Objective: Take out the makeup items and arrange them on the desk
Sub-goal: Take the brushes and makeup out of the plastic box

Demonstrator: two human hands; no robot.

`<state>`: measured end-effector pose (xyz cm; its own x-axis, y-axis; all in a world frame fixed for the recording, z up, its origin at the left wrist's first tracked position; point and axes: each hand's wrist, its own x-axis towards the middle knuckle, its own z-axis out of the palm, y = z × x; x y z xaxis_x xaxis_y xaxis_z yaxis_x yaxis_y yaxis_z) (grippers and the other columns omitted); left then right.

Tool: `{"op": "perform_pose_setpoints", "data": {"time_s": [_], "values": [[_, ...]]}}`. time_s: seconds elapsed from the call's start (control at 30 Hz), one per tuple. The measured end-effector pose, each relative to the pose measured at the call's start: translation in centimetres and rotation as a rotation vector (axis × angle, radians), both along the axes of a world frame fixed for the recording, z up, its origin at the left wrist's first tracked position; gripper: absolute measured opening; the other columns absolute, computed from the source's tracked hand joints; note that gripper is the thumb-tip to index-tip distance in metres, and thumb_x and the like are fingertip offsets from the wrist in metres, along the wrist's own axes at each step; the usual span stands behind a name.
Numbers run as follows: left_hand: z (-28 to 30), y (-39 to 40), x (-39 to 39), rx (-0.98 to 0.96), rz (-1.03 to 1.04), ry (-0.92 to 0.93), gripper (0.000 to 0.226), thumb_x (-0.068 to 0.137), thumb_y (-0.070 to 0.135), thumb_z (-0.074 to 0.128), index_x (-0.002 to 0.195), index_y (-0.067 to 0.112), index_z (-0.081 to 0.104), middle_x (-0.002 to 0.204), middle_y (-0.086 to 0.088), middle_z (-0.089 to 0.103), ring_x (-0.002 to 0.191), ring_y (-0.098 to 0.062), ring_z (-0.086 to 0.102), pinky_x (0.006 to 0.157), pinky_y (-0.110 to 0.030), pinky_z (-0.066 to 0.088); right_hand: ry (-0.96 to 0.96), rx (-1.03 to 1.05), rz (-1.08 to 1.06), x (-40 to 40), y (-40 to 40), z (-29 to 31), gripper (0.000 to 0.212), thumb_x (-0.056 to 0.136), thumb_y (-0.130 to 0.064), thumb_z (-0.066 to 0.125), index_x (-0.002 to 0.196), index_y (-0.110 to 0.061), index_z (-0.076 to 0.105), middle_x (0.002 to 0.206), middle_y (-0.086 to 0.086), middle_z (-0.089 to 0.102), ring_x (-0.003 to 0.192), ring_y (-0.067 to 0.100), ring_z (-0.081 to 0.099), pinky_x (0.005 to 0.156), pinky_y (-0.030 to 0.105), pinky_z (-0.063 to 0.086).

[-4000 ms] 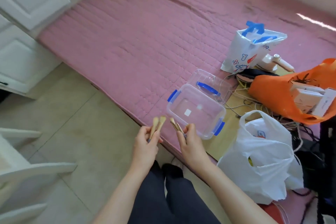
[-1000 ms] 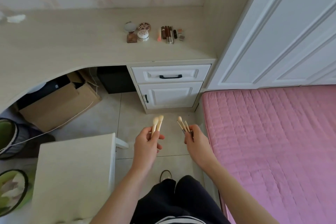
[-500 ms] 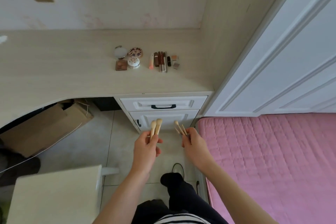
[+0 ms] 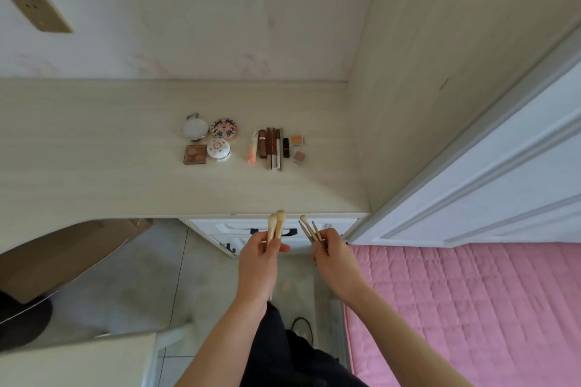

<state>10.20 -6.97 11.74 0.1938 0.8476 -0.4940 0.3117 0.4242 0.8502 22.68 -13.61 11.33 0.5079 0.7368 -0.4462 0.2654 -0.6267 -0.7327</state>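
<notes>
We grip two fat-headed brushes (image 4: 276, 225) in our left hand (image 4: 258, 264), their shafts upright, bristles pointing toward the desk (image 4: 94, 148). Our right hand (image 4: 334, 258) pinches three thin brushes (image 4: 309, 229), fanned and leaning left. Both bunches hover at the desk's front edge, short of the laid-out makeup row (image 4: 273, 148).

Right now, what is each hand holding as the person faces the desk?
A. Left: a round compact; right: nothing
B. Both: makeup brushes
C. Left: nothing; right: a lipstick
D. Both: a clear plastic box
B: the left hand grips two fluffy-tipped brushes and the right hand holds several thinner brushes, short of the desk.
</notes>
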Motion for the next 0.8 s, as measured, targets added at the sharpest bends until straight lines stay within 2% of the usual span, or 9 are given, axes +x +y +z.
{"op": "perform_pose_setpoints", "data": {"time_s": [0.07, 0.13, 0.27, 0.37, 0.5, 0.6, 0.8], "values": [[-0.1, 1.7, 0.8, -0.017, 0.004, -0.001, 0.01, 0.092, 0.019, 0.054, 0.092, 0.019, 0.063, 0.075, 0.012, 0.072, 0.076, 0.004, 0.06, 0.068, -0.023, 0.04, 0.002, -0.004, -0.016, 0.8, 1.7, 0.0, 0.009, 0.098, -0.017, 0.039, 0.094, -0.016, 0.047, 0.077, 0.003, 0.058, 0.06, 0.013, 0.049, 0.047, 0.018, 0.034], [-0.1, 3.7, 1.7, -0.037, 0.005, -0.012, 0.01, 0.092, 0.017, 0.053, 0.093, 0.018, 0.064, 0.077, 0.009, 0.073, 0.086, -0.002, 0.06, 0.071, -0.024, 0.041, -0.004, -0.009, -0.033, 1.5, 3.5, 0.0, 0.011, 0.099, -0.017, 0.039, 0.094, -0.013, 0.048, 0.077, 0.004, 0.057, 0.06, 0.014, 0.047, 0.048, 0.022, 0.034], [0.0, 8.1, 3.2, -0.028, -0.015, 0.006, 0.009, 0.094, 0.017, 0.053, 0.095, 0.018, 0.062, 0.076, 0.006, 0.073, 0.079, -0.008, 0.061, 0.066, -0.028, 0.044, -0.001, -0.035, -0.084, 2.7, 7.3, -0.1, 0.014, 0.098, -0.015, 0.037, 0.098, -0.008, 0.049, 0.084, 0.007, 0.059, 0.065, 0.016, 0.048, 0.051, 0.023, 0.035], [0.0, 11.7, 4.0, -0.038, -0.075, 0.018, 0.008, 0.095, 0.017, 0.053, 0.098, 0.019, 0.06, 0.079, 0.005, 0.074, 0.08, -0.013, 0.062, 0.07, -0.036, 0.05, -0.006, -0.043, -0.121, 3.4, 10.0, -0.3, 0.014, 0.099, -0.015, 0.037, 0.1, -0.009, 0.05, 0.085, 0.007, 0.059, 0.065, 0.014, 0.049, 0.05, 0.02, 0.035], [-0.3, 15.6, 5.0, -0.025, -0.179, 0.046, 0.006, 0.096, 0.021, 0.053, 0.099, 0.021, 0.058, 0.077, 0.011, 0.074, 0.085, -0.008, 0.064, 0.07, -0.027, 0.047, -0.002, -0.041, -0.186, 4.5, 12.8, -0.7, 0.015, 0.099, -0.015, 0.037, 0.106, -0.01, 0.05, 0.085, 0.005, 0.06, 0.062, 0.011, 0.049, 0.044, 0.015, 0.034], [-0.6, 17.8, 6.2, -0.041, -0.234, 0.058, 0.005, 0.095, 0.022, 0.054, 0.098, 0.023, 0.059, 0.079, 0.011, 0.074, 0.088, -0.008, 0.065, 0.075, -0.03, 0.049, 0.008, -0.059, -0.219, 5.4, 14.2, -1.3, 0.015, 0.1, -0.017, 0.037, 0.106, -0.012, 0.05, 0.081, 0.002, 0.059, 0.058, 0.01, 0.047, 0.039, 0.011, 0.033], [-1.1, 19.7, 9.8, -0.084, -0.294, 0.071, 0.011, 0.093, 0.024, 0.058, 0.103, 0.019, 0.058, 0.081, 0.011, 0.074, 0.09, -0.005, 0.063, 0.066, -0.023, 0.042, 0.036, -0.06, -0.309, 8.3, 15.8, -2.1, 0.014, 0.097, -0.015, 0.04, 0.107, -0.012, 0.05, 0.081, 0.002, 0.061, 0.06, 0.012, 0.049, 0.047, 0.018, 0.035]]}}
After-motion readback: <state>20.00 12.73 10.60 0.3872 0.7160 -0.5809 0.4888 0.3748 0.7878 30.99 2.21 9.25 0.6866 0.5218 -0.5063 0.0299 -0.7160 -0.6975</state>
